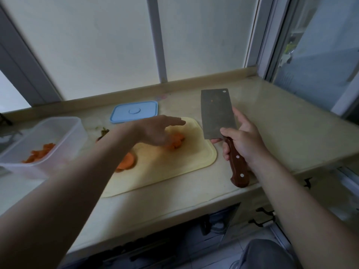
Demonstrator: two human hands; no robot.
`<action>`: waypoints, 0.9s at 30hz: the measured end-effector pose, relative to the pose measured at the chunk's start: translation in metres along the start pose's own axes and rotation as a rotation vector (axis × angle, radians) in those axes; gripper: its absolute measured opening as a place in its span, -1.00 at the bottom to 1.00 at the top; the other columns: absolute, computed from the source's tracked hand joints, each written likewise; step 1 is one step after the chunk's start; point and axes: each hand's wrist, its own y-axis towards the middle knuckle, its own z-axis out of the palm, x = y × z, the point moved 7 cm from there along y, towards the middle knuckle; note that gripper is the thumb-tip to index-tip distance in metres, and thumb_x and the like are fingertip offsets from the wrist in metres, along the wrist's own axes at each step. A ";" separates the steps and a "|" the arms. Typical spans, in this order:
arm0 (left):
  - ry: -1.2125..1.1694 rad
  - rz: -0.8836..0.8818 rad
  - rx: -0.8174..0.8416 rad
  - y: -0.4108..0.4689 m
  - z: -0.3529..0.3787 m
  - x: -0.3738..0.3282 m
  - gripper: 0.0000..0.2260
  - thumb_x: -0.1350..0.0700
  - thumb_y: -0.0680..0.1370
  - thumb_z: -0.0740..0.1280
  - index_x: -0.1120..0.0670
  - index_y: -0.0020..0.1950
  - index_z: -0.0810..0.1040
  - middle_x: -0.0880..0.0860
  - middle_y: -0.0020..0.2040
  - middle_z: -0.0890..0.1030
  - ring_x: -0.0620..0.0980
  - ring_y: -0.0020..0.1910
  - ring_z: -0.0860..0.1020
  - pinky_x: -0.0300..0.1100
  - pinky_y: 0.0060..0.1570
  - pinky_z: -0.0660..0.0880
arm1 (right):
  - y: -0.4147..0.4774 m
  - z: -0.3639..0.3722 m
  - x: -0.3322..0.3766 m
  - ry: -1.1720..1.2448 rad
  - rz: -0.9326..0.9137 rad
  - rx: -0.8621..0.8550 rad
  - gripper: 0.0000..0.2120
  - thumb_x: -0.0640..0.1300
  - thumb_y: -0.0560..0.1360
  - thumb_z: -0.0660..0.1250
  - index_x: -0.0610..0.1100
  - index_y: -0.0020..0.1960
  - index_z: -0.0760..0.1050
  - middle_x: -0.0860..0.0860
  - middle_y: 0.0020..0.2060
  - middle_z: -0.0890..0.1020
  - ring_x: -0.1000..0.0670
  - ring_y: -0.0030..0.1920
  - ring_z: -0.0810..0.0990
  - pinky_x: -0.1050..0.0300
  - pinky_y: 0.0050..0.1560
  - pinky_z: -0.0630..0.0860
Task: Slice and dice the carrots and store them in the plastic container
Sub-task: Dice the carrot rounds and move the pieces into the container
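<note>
the left hand (157,131) reaches out over the far end of the cutting board (174,166), fingers straight and together, palm down, gripping nothing. it hangs right above a small heap of diced carrot (177,141); the blur makes it hard to say whether the palm touches the heap or only covers it. the right hand (244,140) is clenched round the brown wooden handle of a cleaver (216,113), thumb near the base of the blade. the cleaver is raised off the desk (272,133), just beside the right edge of the board, its wide grey blade pointing away from the person with the flat side facing up toward the camera.

the pale yellow board lies on the desk at a slant. nearer the person, partly hidden under the left forearm, a few round carrot slices (127,162) lie overlapping on the board. at the left of the desk stands a clear plastic container (58,129), open, with more cut carrot (39,153) lying in it. its blue lid (134,111) lies flat on the desk behind the board, near the window sill. between the container and the board lie some dark green carrot scraps (104,132), half hidden by the left forearm.
</note>
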 end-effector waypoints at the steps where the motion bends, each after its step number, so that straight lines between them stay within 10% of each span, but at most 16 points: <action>1: 0.064 0.009 0.031 0.000 0.001 0.003 -0.32 0.00 0.53 0.37 -0.24 0.58 0.13 -0.13 0.55 0.27 -0.01 0.52 0.27 -0.08 0.45 0.21 | 0.000 0.000 0.000 -0.003 -0.003 -0.002 -0.27 -0.38 0.61 0.25 0.09 0.66 0.15 -0.33 -0.25 0.69 -0.05 -0.57 0.49 0.15 -0.57 0.44; 11: 0.197 0.075 0.077 -0.001 0.003 -0.017 -0.36 0.10 0.57 0.40 -0.17 0.58 0.21 -0.09 0.44 0.43 -0.08 0.31 0.43 -0.29 0.13 0.26 | 0.002 -0.001 -0.002 -0.013 -0.001 -0.004 -0.27 -0.38 0.62 0.25 0.11 0.66 0.15 -0.34 -0.23 0.69 -0.07 -0.57 0.50 0.15 -0.57 0.44; 27: 0.004 -0.098 -0.204 -0.004 0.013 -0.018 -0.67 0.12 0.49 0.32 0.12 0.24 0.59 0.11 0.14 0.61 0.11 0.09 0.57 0.01 0.12 0.58 | 0.001 0.002 0.000 -0.014 -0.009 0.000 -0.29 -0.39 0.62 0.23 0.11 0.65 0.19 -0.30 -0.30 0.68 -0.04 -0.60 0.46 0.17 -0.59 0.42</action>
